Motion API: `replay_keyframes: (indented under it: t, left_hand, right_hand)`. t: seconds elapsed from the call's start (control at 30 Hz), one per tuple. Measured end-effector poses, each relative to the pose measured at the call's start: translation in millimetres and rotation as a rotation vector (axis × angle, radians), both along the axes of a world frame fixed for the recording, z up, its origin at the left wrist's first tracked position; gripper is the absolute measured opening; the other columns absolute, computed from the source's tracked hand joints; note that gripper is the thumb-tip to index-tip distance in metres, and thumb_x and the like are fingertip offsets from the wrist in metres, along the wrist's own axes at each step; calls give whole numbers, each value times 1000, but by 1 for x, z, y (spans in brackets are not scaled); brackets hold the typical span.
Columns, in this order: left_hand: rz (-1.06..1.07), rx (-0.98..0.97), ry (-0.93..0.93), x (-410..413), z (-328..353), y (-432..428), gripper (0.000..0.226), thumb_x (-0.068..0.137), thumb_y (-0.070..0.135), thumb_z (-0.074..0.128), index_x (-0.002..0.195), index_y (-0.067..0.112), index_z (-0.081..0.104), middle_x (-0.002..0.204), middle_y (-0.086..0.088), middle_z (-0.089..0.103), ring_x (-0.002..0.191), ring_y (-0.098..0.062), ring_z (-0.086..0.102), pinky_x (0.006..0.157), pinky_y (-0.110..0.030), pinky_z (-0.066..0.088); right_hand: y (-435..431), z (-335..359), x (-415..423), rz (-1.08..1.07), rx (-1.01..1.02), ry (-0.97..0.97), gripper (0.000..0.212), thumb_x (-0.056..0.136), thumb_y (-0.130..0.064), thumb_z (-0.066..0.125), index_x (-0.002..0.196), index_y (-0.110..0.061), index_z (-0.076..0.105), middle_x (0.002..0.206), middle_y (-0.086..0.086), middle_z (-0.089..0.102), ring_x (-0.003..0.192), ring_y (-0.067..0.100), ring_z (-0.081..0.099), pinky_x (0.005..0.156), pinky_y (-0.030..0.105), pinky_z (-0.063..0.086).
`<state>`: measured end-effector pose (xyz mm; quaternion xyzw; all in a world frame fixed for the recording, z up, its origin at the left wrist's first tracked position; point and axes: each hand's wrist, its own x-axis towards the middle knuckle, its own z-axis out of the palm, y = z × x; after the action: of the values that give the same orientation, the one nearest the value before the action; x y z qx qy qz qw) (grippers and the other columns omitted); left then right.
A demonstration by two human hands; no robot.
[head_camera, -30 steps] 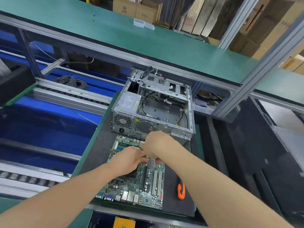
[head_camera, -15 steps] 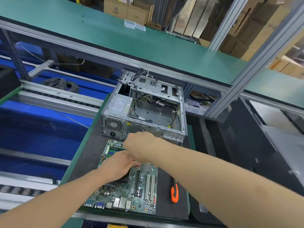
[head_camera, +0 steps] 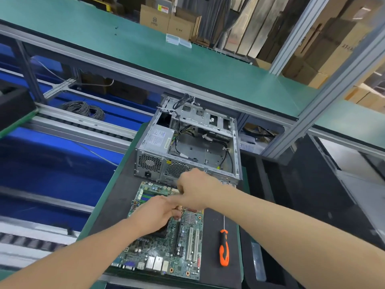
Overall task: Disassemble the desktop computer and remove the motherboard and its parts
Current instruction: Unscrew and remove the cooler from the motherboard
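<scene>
I count one green motherboard [head_camera: 166,243] flat on the black-matted counter [head_camera: 116,205], lower centre. There is one open grey metal computer case [head_camera: 187,149] just above it and one orange-and-black-handled screwdriver [head_camera: 224,247] to the right. The case's label print is too small to read. Both hands sit on the board's upper half, as half a second ago. The left hand [head_camera: 154,215] and right hand [head_camera: 195,188] have curled fingers, but I cannot tell what they grip.

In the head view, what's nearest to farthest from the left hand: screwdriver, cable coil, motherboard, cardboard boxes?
1. motherboard, under the left hand.
2. orange screwdriver, to its right.
3. cable coil, far left.
4. cardboard boxes, at the far back.
</scene>
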<state>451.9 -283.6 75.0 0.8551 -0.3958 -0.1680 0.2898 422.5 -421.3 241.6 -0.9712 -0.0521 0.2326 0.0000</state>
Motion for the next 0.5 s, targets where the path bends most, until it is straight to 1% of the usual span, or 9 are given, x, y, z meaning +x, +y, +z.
replay_keyframes:
  t: [0.07, 0.1, 0.17, 0.23, 0.27, 0.33, 0.4, 0.47, 0.5]
  left_hand:
    - [21, -34, 14, 0, 0, -1, 34, 104, 32, 60, 71, 38, 60, 75, 24, 56, 75, 14, 54, 70, -12, 38]
    - [25, -46, 12, 0, 0, -2, 40, 103, 32, 62, 65, 39, 51, 69, 25, 49, 73, 18, 51, 67, -9, 34]
    - [18, -61, -3, 0, 0, -2, 35, 103, 33, 62, 70, 38, 51, 68, 25, 45, 71, 19, 49, 65, -6, 32]
    - [2, -71, -35, 0, -1, -2, 28, 104, 34, 60, 77, 31, 58, 68, 24, 45, 72, 17, 48, 64, -5, 32]
    - [-5, -72, -37, 1, -2, -2, 28, 105, 34, 59, 77, 30, 58, 68, 23, 45, 74, 17, 48, 63, -6, 31]
    - [-8, -73, -33, 2, -4, -2, 29, 105, 36, 58, 77, 29, 59, 67, 23, 45, 75, 16, 48, 63, -7, 31]
    - [-15, -73, -32, 3, -7, -2, 27, 105, 39, 57, 88, 23, 72, 69, 24, 48, 73, 12, 48, 66, -11, 34]
    - [-24, -63, -25, 4, -8, -2, 30, 105, 41, 55, 106, 20, 77, 78, 20, 59, 78, 4, 52, 74, -23, 43]
    - [-27, -59, -19, 5, -8, -2, 30, 105, 41, 54, 108, 20, 77, 83, 16, 65, 82, -3, 57, 77, -28, 46]
  right_hand:
    - [5, 2, 0, -307, 7, 186, 63, 100, -61, 46, 72, -6, 56, 50, 9, 64, 36, 21, 60, 39, 21, 45]
    - [7, 3, 0, -335, -20, 270, 60, 103, -57, 41, 73, -7, 54, 52, 10, 67, 31, 19, 57, 39, 21, 47]
    - [8, 3, 5, -300, -13, 329, 45, 110, -38, 39, 78, -9, 54, 68, 11, 74, 31, 16, 54, 43, 23, 50]
    - [5, 0, 12, -309, 9, 351, 38, 110, -25, 40, 94, -1, 65, 78, 11, 76, 38, 18, 54, 54, 25, 53]
    - [3, 0, 15, -275, -23, 384, 41, 110, -24, 39, 99, 3, 68, 80, 11, 76, 42, 19, 54, 63, 28, 54]
    - [0, 0, 16, -163, -83, 388, 46, 109, -29, 43, 79, -6, 70, 69, 6, 71, 43, 16, 54, 69, 28, 55]
    - [-2, 1, 14, 13, -175, 312, 49, 106, -34, 49, 60, -21, 59, 53, 1, 62, 42, 15, 53, 58, 26, 51]
    - [-3, 2, 12, 167, -257, 210, 46, 104, -36, 53, 62, -20, 49, 56, 1, 53, 49, 17, 48, 47, 27, 41]
    - [-5, 1, 10, 202, -247, 174, 45, 104, -36, 56, 65, -16, 47, 62, 2, 50, 53, 17, 46, 48, 28, 39]
